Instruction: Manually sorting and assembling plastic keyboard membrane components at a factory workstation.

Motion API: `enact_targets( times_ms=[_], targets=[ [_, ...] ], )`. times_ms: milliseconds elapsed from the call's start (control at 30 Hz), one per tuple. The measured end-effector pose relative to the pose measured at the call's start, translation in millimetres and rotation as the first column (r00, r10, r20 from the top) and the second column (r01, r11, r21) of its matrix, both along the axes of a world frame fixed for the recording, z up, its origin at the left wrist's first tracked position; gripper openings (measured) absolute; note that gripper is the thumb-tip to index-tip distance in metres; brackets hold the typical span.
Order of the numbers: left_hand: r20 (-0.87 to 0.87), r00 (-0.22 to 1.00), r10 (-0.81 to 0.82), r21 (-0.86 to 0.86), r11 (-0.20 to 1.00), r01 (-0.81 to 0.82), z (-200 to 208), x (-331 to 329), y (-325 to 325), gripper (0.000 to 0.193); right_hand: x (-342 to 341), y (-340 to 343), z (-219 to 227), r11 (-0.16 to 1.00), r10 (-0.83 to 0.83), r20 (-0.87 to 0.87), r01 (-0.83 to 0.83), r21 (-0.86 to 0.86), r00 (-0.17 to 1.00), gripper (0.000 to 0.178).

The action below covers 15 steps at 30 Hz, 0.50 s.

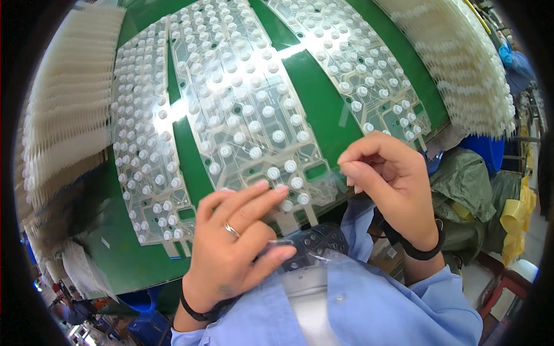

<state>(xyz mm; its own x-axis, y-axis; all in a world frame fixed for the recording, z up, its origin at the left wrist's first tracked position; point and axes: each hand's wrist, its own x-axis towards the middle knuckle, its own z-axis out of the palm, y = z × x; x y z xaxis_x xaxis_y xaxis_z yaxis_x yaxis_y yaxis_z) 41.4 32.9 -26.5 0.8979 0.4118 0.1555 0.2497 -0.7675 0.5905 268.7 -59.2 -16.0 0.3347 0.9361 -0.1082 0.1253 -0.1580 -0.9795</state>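
Note:
Three clear keyboard membranes with printed traces and white rubber domes lie on the green tabletop: the middle membrane [248,115], the left membrane [144,138] and the right membrane [363,63]. My left hand [234,239], wearing a ring, rests its outstretched fingertips on the near end of the middle membrane. Beside that membrane's near right corner, my right hand [392,184] is closed in a pinch of thumb and forefinger. A faint see-through piece shows near those fingertips, but I cannot make out what they hold. Below the near edge sits a black perforated piece [314,245].
Tall stacks of domed membranes stand at the left [72,98] and the right [456,63]. The green table [92,265] ends just before my body. Beyond its right side are a dark green plastic bag [464,179], a blue bin [485,150] and yellow material [516,222].

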Motion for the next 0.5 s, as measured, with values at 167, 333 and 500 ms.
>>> enact_targets(
  times_ms=[167,333,500],
  targets=[
    [0.037,0.998,-0.049,-0.054,0.997,0.051,-10,0,-8,0.035,-1,15,-2,0.996,0.049,0.196,-0.033,-0.088,0.979,0.005],
    [0.031,0.997,-0.068,-0.081,0.994,0.071,-10,-1,-4,0.036,-1,17,-3,0.992,0.072,0.274,-0.04,-0.12,0.959,0.004],
    [0.037,0.997,-0.07,-0.081,0.994,0.073,-11,-2,-3,0.036,-2,17,-2,0.99,0.077,0.311,-0.034,-0.139,0.947,0.003]
  ],
)
